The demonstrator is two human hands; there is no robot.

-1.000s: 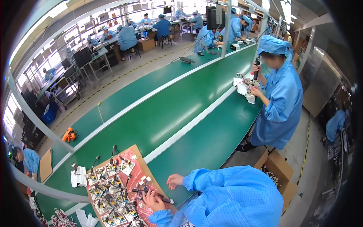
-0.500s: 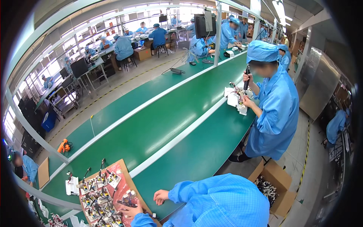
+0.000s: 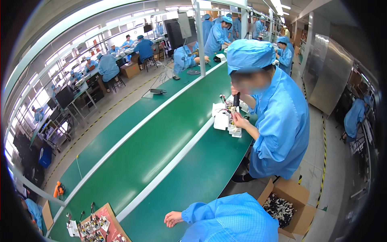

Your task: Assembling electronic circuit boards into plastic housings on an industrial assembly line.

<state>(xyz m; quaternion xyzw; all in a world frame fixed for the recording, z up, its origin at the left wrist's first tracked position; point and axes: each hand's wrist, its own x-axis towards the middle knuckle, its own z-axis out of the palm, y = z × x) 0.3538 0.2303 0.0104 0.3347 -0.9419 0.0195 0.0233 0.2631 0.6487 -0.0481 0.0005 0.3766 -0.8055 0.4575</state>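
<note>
Green belt surface (image 3: 161,153) runs diagonally from the lower left up to the upper right, split lengthwise by a pale raised divider strip (image 3: 169,169).

Lower left: reddish-brown tray (image 3: 109,214) lies on the belt at the frame's bottom edge, loaded with small circuit assemblies (image 3: 93,226) with wires sticking up. Tray's long axis runs roughly from upper left to lower right, its near end cut off by the picture's lower edge. An orange tool (image 3: 59,188) sits off the belt's far edge, well apart from the tray.

Lower centre: one bare hand (image 3: 173,219) comes out of a blue sleeve (image 3: 225,220) and rests on the green surface, right of the tray and not touching it. Fingers loosely curled inward, partly closed, nothing held; knuckles point left toward the tray. Which of the wearer's hands this is cannot be told for certain from the pose; the second hand is out of view below the frame.

Centre right: a co-worker in a blue coat and cap (image 3: 274,117) stands at the belt, both hands on a small assembly (image 3: 230,117) above white parts (image 3: 221,120) lying on the belt.

Lower right: open cardboard box (image 3: 294,193) on the floor, holding small dark and white pieces (image 3: 279,207).
</note>
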